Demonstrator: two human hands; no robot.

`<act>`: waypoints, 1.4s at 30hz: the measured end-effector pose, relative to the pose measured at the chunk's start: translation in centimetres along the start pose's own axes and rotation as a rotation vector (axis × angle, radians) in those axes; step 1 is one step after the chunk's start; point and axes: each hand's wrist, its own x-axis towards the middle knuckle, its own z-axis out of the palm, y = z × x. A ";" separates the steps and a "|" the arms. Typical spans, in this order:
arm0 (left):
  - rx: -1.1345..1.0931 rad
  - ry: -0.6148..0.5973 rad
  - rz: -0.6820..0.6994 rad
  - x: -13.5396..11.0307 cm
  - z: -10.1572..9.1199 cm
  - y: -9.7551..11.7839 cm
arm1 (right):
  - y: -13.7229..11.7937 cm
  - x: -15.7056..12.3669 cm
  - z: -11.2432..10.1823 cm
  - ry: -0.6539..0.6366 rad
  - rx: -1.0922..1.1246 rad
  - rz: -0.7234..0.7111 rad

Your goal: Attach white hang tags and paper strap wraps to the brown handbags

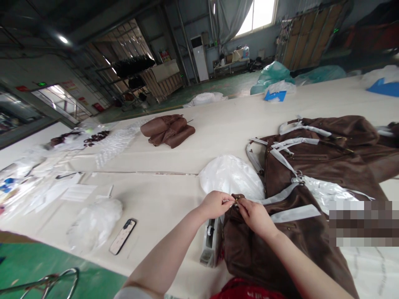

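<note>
A dark brown leather bag (249,245) lies at the table's near edge, in front of my body. At its upper left corner is a small gold-coloured metal fitting (236,201); its exact kind is too small to make out. My left hand (217,203) pinches the fitting from the left, fingertips pressed together. From the right, my right hand (256,216) pinches the same corner, thumb and fingers closed. Pale wrapping strips (294,214) lie across the bag. Just behind the corner sits a bundle of white plastic film (230,176).
More brown bags (324,166) with wrapped straps lie to the right. Left of my hands are a grey box-like device (209,245), a phone (123,236) and crumpled clear plastic (95,222). Folded brown leather pieces (168,129) and blue sheets (275,96) lie farther back.
</note>
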 end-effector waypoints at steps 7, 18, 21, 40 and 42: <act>-0.231 0.108 -0.203 0.0 0.8 -2.8 | 0.3 -0.2 0.7 0.143 0.343 0.114; -0.501 0.188 -0.193 0.4 2.5 -2.7 | -0.3 2.0 1.2 0.087 1.063 0.390; -0.325 0.159 -0.070 0.0 1.7 -1.8 | -0.6 1.9 0.9 0.073 1.147 0.415; 0.009 0.270 -0.127 0.3 2.2 -0.2 | -0.9 1.6 0.6 0.037 1.333 0.405; 0.051 0.309 -0.175 0.3 2.1 0.0 | -0.9 1.6 0.5 0.007 1.243 0.354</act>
